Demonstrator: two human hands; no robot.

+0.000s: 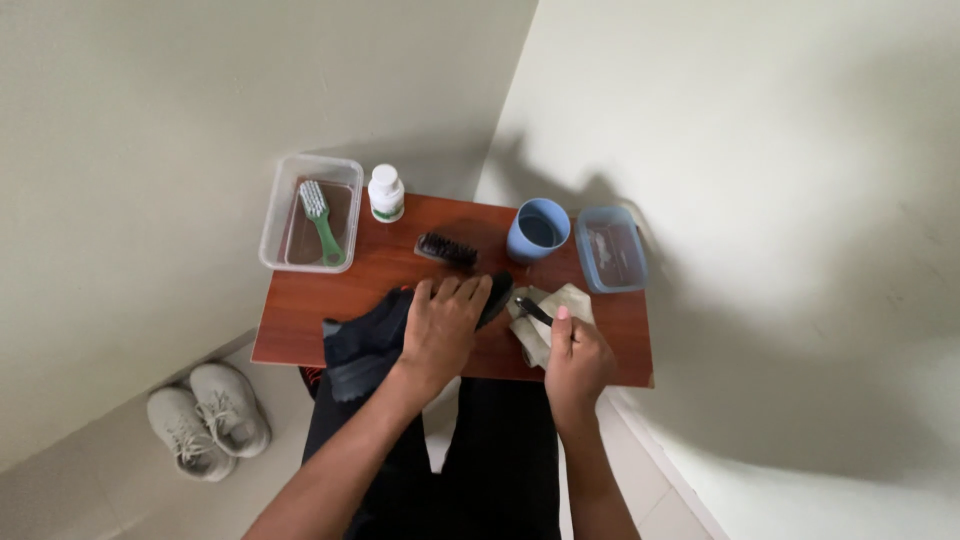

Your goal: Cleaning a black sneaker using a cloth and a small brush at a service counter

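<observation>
Black shoe [375,335] lies on small wooden table [330,300], heel overhanging near edge; risk: hard scrubbing could tip it off; blue cup [537,230] of water close by, elbow knock would spill it; left hand [440,325] spread flat, pressing shoe; right hand [575,362] closed round small dark brush [533,311], over beige cloth [555,305].

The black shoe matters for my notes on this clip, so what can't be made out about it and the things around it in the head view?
- Black shoe: its top is hidden under the left hand.
- Small dark tool: its handle is hidden in the right hand; too small to tell its kind.
- Folded cloth: partly covered by the right hand.
- Blue cup: contents too dark to tell.
</observation>
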